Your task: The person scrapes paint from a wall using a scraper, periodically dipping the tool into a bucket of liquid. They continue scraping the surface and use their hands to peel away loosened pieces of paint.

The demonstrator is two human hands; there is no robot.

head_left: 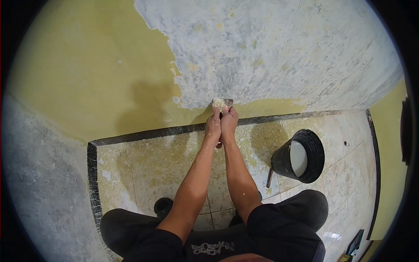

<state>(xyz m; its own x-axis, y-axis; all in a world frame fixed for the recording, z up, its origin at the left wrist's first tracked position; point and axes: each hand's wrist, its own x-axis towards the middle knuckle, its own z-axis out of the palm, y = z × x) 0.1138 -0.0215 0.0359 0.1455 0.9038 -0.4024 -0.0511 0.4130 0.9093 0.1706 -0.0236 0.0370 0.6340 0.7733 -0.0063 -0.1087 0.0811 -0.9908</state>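
Both of my hands grip one scraper (228, 103), whose blade lies against the lower wall at the edge of the yellow paint. My left hand (213, 124) is closed around it on the left, thumb toward the blade. Pressed beside it, my right hand (228, 121) is closed on the same tool. The handle's end pokes out below my wrists. Crumbly paint scrapings cover part of the blade. Above the scraper the wall (270, 56) is bare grey-white, while yellow paint (83, 65) remains at left and in a low strip.
A black bucket (283, 160) holding whitish liquid stands on the tiled floor at right, a dark stick-like tool (269, 178) beside it. Paint flakes litter the tiles (166, 157). A black skirting strip (157, 133) runs along the wall's foot. More items lie at lower right.
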